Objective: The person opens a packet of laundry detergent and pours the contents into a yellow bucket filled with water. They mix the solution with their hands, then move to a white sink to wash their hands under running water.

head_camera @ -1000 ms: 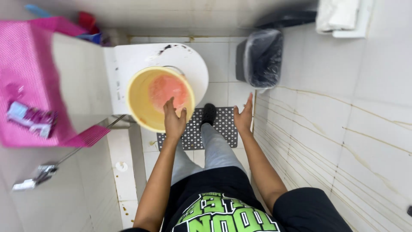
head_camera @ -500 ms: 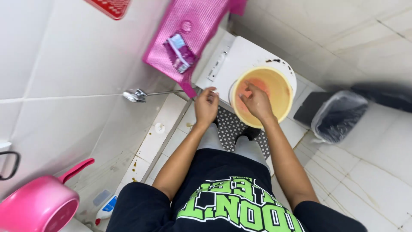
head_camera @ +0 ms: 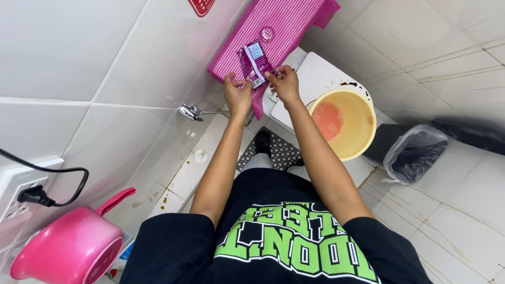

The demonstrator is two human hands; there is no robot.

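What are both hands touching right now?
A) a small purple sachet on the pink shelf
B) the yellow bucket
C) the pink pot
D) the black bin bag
A: the left hand and right hand both pinch the purple sachet lying on the pink shelf; the yellow bucket sits untouched beside them.

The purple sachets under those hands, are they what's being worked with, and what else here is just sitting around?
In hand:
left hand and right hand, both at the purple sachets
pink mesh shelf that the sachets lie on
yellow basin of pinkish water, close by the right hand

Lying about:
pink pot
black-lined bin
wall tap
plug and cable
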